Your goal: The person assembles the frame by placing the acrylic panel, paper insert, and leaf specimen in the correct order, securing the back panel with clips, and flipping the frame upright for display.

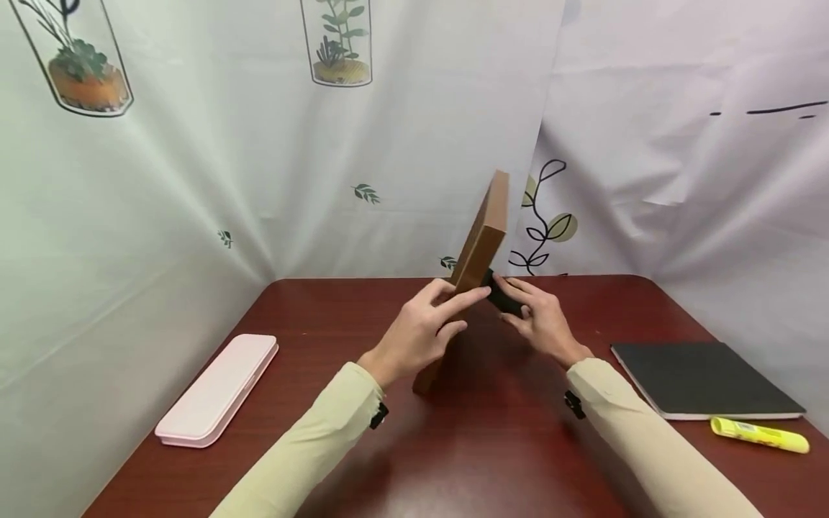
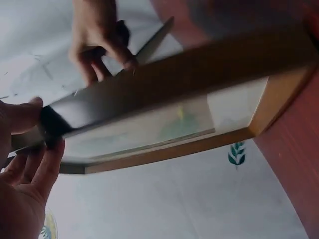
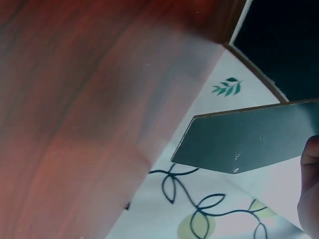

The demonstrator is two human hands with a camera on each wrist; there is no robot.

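Note:
A wooden picture frame (image 1: 481, 248) stands tilted on the table, its narrow side towards the head view. My left hand (image 1: 421, 327) grips that side, with thumb and fingers on opposite faces in the left wrist view. Behind the picture frame, my right hand (image 1: 542, 322) pinches the dark stand flap (image 1: 506, 298) between thumb and fingers. The right wrist view shows the flap (image 3: 244, 139) angled away from the frame's black back (image 3: 279, 50). In the left wrist view, a glazed front (image 2: 189, 119) shows a pale picture, partly lost in glare.
A pale pink case (image 1: 220, 388) lies on the left of the dark red table (image 1: 492, 460). On the right are a black-covered notebook (image 1: 706, 378) and a yellow capped stick (image 1: 759, 434). White printed cloth (image 1: 414, 144) encloses the back and sides.

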